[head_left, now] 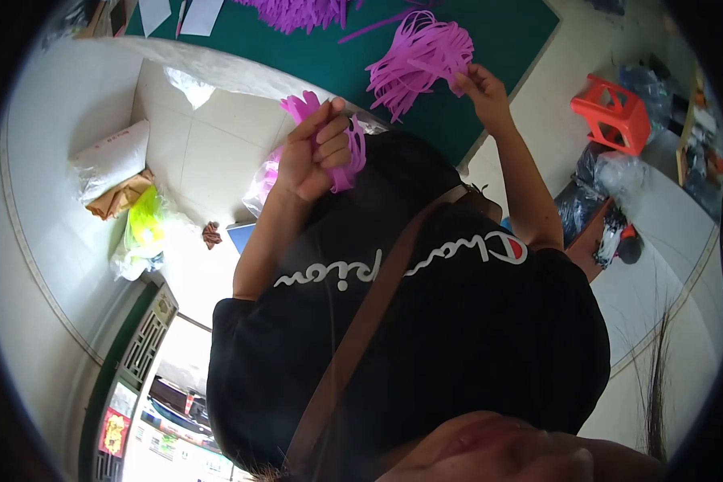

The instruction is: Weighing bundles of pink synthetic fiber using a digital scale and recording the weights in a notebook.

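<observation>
My left hand [315, 154] is closed around a bunch of pinkish-purple strips [345, 178] in front of my chest, beside the table's near edge. Some strips poke up above the fingers and others loop down past them. At the right, my right hand [484, 95] pinches the end of a larger bundle of looped purple strips [422, 60], which fans out leftward over the green tabletop [490, 32]. What the strips are made of, I cannot tell.
A heap of purple strips [297, 10] lies at the table's far side, near white papers [203, 16]. On the right floor are a red plastic stool [612, 114] and dark plastic bags [577, 207]. Bags and packages [140, 229] lie at left, near an open doorway [169, 386].
</observation>
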Demonstrator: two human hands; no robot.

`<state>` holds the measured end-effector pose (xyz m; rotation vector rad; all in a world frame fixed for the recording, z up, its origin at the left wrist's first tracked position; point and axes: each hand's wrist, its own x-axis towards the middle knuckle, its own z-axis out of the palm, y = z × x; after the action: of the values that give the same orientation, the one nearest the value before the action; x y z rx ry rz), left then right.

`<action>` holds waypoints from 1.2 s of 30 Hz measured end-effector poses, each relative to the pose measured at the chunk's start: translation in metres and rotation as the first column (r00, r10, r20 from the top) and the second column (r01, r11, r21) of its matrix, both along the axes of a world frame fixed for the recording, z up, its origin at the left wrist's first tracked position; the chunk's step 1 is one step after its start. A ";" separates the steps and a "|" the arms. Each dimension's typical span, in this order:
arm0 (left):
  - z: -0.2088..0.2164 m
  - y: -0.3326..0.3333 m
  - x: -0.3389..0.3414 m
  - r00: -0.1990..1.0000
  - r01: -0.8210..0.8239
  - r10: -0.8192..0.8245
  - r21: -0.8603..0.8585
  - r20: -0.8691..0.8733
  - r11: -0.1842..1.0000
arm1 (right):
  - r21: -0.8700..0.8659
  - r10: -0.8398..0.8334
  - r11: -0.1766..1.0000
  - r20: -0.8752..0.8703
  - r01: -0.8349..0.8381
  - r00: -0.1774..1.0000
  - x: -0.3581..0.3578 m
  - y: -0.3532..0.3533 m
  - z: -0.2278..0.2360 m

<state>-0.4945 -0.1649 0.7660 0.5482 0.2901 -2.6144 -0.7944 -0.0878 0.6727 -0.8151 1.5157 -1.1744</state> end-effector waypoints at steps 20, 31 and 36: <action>-0.009 0.031 -0.051 0.879 0.001 0.206 -0.433 0.431 0.901 | 0.011 0.143 0.989 0.113 -0.145 0.983 0.093 0.000 0.089; -0.006 0.031 -0.047 0.884 0.026 0.202 -0.476 0.422 0.879 | 0.061 0.223 0.973 -0.037 -0.221 0.974 0.097 0.005 0.092; -0.005 0.033 -0.047 0.843 0.122 0.205 -0.548 0.497 0.828 | -0.009 0.253 0.967 -0.055 -0.254 0.966 0.093 0.009 0.090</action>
<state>-0.5411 -0.1319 0.7607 0.9961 -0.6314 -2.2049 -0.7010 -0.0783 0.7626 -1.0258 1.3984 -0.9830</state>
